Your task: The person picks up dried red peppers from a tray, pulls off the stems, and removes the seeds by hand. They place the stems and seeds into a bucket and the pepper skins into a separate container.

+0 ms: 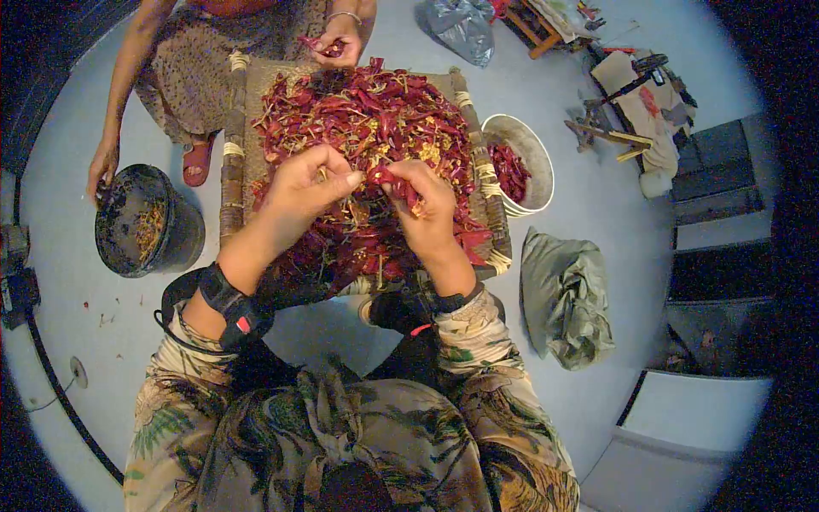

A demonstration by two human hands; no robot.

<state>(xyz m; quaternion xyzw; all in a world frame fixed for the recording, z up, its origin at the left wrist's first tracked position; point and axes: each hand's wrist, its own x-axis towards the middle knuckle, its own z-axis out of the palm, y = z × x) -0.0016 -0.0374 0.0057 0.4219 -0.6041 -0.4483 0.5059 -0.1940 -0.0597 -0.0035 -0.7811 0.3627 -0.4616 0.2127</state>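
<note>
Two hands meet over the middle of a heap of dried red chillies point(367, 128), which is piled on a woven stool point(232, 162) standing in for a desk.

Head view, the only one. The left hand point(303, 183) has its fingers pressed together in a pinch; what it grips looks like a thin stem, though this is too small to confirm. The right hand point(426, 209) has thumb and fingers closed on one red chilli point(394, 181), just beside the left thumb tip. Judgement: the pod is very light, dry and brittle, its skin thin and liable to crack or shed seed if squeezed. A hold at the stem end with one hand and mid-body with the other appears soundest.

Surroundings, clock-face from the heap: at 3 o'clock a white bucket point(533, 149) holding more red chillies, touching or just beside the stool edge. At 4 o'clock a grey-green cloth bag point(567, 299) lies on the floor. At 8 to 9 o'clock a black bucket point(175, 235) holds pale scraps; another person's hand point(102, 166) rests at its rim. At 12 o'clock that person's other hand point(335, 38) holds chillies at the far edge of the heap. At 1 o'clock, a grey plastic bag point(461, 26).

Obstruction: loose pods crowd all round both hands; nothing else blocks them.
</note>
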